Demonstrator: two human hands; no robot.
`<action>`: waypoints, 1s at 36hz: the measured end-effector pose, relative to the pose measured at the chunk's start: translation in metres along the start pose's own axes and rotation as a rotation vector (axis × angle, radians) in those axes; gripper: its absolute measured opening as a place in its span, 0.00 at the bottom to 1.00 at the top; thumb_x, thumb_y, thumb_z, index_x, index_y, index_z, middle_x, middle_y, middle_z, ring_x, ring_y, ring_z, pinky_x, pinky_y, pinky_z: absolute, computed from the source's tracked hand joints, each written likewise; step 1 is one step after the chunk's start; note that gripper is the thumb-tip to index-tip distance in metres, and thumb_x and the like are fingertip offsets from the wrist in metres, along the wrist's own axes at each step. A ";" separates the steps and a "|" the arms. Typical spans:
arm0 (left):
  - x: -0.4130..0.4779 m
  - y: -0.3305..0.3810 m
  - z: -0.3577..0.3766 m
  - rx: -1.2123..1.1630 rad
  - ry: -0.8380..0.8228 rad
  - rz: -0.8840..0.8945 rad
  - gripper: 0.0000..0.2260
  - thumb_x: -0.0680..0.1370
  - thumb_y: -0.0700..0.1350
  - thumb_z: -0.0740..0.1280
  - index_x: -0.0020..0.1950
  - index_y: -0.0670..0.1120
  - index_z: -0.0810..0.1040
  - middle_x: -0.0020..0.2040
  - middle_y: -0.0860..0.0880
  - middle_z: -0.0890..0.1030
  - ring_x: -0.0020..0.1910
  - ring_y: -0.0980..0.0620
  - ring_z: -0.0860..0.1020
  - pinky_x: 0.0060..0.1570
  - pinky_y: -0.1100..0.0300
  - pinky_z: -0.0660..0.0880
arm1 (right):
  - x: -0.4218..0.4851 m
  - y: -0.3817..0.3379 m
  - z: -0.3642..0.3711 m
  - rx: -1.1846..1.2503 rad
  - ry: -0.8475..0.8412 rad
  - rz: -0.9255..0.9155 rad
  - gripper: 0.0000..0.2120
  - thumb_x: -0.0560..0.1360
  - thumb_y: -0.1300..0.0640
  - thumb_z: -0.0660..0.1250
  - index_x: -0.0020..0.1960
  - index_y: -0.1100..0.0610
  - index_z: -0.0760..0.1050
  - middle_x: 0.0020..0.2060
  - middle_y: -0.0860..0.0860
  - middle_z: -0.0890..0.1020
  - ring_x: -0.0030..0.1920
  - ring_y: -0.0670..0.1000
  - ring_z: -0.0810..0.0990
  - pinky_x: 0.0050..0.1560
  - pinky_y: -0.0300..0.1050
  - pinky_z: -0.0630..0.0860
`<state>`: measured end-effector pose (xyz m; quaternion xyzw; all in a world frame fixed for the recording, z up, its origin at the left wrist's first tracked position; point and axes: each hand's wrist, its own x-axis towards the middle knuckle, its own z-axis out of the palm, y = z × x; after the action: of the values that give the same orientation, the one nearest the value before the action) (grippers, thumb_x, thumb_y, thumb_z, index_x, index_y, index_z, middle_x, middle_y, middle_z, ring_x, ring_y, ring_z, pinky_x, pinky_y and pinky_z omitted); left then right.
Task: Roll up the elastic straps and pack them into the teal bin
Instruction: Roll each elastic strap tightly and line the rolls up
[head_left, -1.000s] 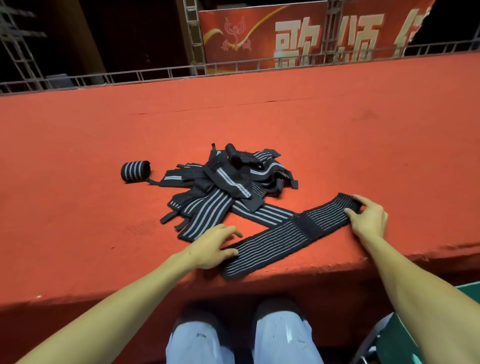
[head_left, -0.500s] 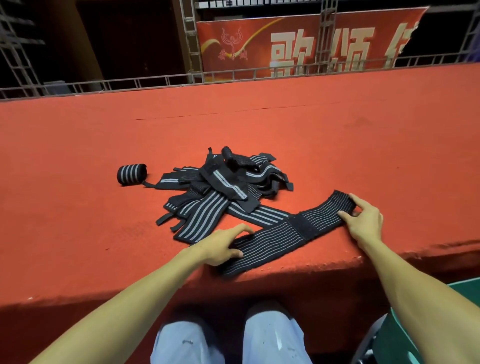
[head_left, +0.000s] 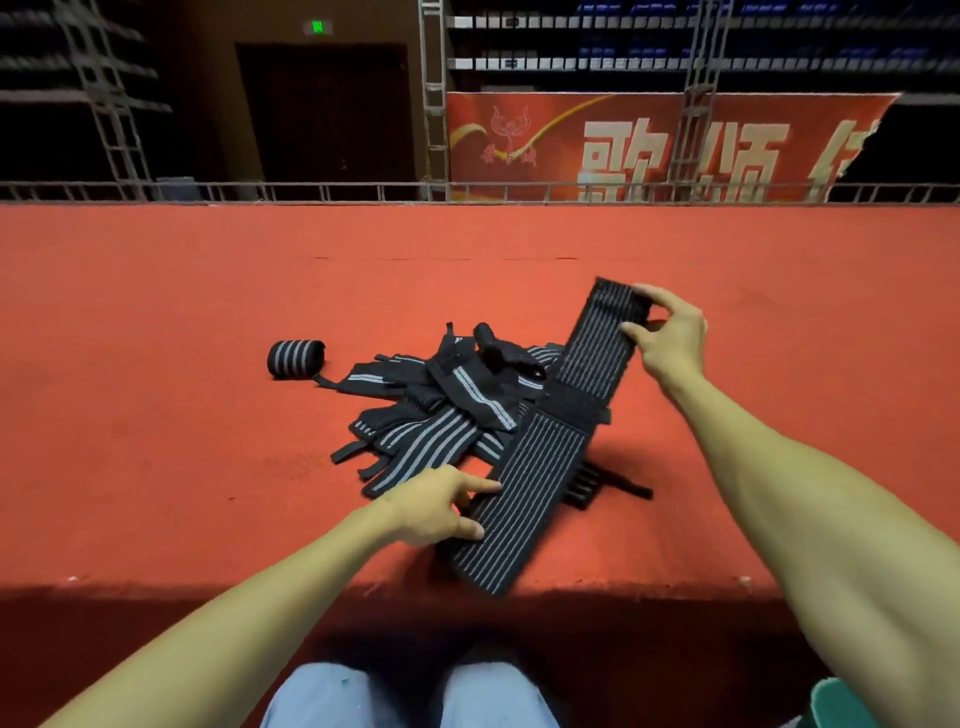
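Red carpeted platform (head_left: 156, 415) spans frame. Left of centre: rolled strap (head_left: 295, 358) lying alone, just left of loose strap pile (head_left: 441, 415) at centre. Below pile, my left hand (head_left: 436, 512) rests on near-left edge of long strap (head_left: 545, 467), index finger straight, thumb spread from it. Long strap runs diagonally up to right, far end raised off platform. My right hand (head_left: 670, 338) pinches that far end, thumb against curled fingers. Red banner (head_left: 675, 150) upper right. Teal bin (head_left: 836, 701) barely showing, lower right corner of frame

Operator: bare forearms (head_left: 810, 499), bare hands
Left hand (head_left: 431, 512) and right hand (head_left: 670, 338) uncovered, arms bare to frame edge; pale blue-grey trousers (head_left: 322, 696) on both knees
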<state>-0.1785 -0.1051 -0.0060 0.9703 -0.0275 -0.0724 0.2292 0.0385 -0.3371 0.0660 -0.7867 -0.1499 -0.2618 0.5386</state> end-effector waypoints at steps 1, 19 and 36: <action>-0.001 -0.004 0.002 -0.009 0.023 -0.012 0.28 0.76 0.50 0.73 0.74 0.58 0.69 0.55 0.49 0.79 0.50 0.52 0.78 0.49 0.66 0.68 | 0.004 -0.007 0.014 0.016 -0.024 -0.021 0.25 0.66 0.67 0.76 0.60 0.51 0.81 0.57 0.49 0.84 0.49 0.56 0.83 0.59 0.53 0.78; 0.021 -0.046 -0.016 0.132 -0.133 0.083 0.24 0.74 0.56 0.73 0.67 0.50 0.77 0.33 0.57 0.74 0.34 0.60 0.71 0.42 0.64 0.67 | -0.020 -0.032 0.153 0.010 -0.311 -0.161 0.20 0.70 0.66 0.73 0.60 0.53 0.82 0.57 0.49 0.83 0.54 0.49 0.82 0.59 0.50 0.79; 0.178 -0.052 -0.074 -0.973 0.717 0.096 0.05 0.78 0.43 0.71 0.51 0.52 0.81 0.52 0.50 0.84 0.51 0.55 0.81 0.47 0.57 0.76 | -0.019 0.007 0.156 0.460 -0.227 0.008 0.16 0.71 0.67 0.75 0.56 0.55 0.82 0.42 0.47 0.85 0.41 0.36 0.81 0.46 0.31 0.76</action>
<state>0.0101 -0.0421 0.0132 0.7158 0.0441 0.2651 0.6445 0.0659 -0.1947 0.0059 -0.6686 -0.2620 -0.1286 0.6840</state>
